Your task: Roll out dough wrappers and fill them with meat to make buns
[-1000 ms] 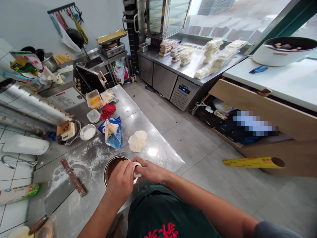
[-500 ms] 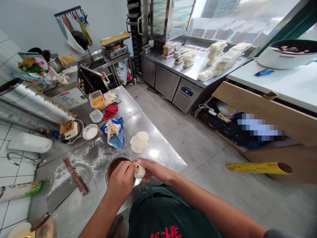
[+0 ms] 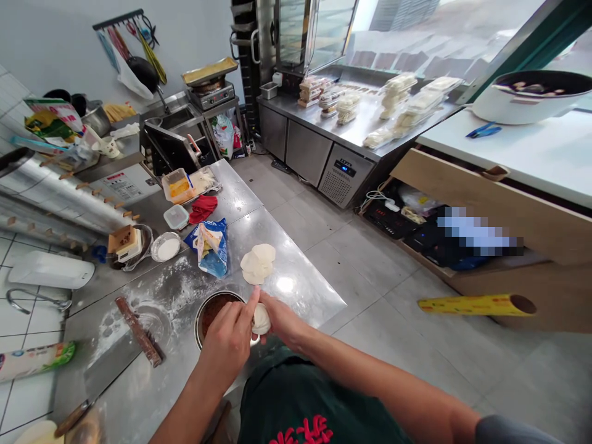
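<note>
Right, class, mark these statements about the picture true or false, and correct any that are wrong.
1. The left hand and right hand are both at the dough. True.

2. The rolling pin is in the right hand. False: the rolling pin lies on the table.

3. The blue bag lies between the red cloth and the bowl. True.

4. The wrappers are inside the bowl. False: the wrappers lie on the table, outside the bowl.

5. The cleaver is hanging on the wall. False: the cleaver lies on the table.
</note>
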Available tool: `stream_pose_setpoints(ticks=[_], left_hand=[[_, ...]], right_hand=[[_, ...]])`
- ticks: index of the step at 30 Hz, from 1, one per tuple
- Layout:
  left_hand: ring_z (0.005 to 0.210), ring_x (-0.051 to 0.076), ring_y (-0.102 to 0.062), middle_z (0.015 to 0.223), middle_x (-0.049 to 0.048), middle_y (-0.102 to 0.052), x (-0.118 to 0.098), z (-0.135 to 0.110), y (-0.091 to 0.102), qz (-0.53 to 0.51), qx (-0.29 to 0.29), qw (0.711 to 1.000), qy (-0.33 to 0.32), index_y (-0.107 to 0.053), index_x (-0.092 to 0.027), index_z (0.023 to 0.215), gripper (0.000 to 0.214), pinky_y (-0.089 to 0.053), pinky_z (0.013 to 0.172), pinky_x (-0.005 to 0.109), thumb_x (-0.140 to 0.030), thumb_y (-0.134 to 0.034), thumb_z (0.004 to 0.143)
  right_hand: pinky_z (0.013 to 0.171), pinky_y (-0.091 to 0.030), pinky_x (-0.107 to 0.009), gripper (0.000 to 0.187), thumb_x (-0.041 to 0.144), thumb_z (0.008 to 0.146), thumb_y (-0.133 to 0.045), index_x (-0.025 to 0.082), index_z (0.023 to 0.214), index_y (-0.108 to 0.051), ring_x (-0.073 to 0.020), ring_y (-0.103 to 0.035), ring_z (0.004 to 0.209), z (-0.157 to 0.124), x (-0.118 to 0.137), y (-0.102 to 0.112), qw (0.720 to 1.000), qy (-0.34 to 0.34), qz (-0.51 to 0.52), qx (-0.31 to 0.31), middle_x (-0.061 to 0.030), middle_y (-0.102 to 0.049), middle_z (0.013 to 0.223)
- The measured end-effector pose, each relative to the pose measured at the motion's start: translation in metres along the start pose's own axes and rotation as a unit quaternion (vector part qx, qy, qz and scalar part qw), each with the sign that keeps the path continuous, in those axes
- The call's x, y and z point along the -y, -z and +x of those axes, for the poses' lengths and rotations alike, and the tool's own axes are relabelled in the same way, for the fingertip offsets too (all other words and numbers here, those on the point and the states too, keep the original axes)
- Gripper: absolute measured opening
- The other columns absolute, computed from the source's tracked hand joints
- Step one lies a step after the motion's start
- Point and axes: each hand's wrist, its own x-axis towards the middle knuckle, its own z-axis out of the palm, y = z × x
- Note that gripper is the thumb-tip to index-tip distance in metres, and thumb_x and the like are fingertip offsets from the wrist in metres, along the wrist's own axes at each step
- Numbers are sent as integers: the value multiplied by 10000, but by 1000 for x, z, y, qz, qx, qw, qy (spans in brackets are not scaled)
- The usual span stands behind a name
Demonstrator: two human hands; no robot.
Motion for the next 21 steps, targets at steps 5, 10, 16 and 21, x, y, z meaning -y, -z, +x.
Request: stream_pose_setpoints(ticks=[5,10,16,21], left_hand=[[874,206,-645,925,70,-671,-2,0,3,10,-38,999,4,-637,-191,1153,221,-537,832,359,-103,-552,969],[919,187,-663,984,79,-686,-2,0,1,3,-40,999,-9,-591,-177,1318,380,-541,853,315,-55,-538,963],[900,206,-670,964,87,-697,-1,0,4,17,-54,998,-21,-605,-164,1301,366,-552,869,353,-74,-583,947],[933,181,-690,1012,85,-712,0,1,6,21,-45,998,-28,-576,-172,1373,433,-560,872,305,-50,-552,958]], right_hand=[[445,-442,-227,459,609,884,-663,151,864,-633,-137,-598,542,-4,0,1,996,-1,61,62,-27,-629,661],[466,-484,-247,625,755,899,-541,140,844,-641,-166,-637,589,-3,4,2,997,-8,60,56,-59,-655,688],[431,-430,-217,487,634,895,-650,148,859,-651,-127,-587,516,-2,7,3,994,12,91,65,-26,-631,661],[406,-427,-224,581,712,927,-545,147,863,-662,-139,-581,495,-1,7,2,995,-1,68,75,-42,-636,632]])
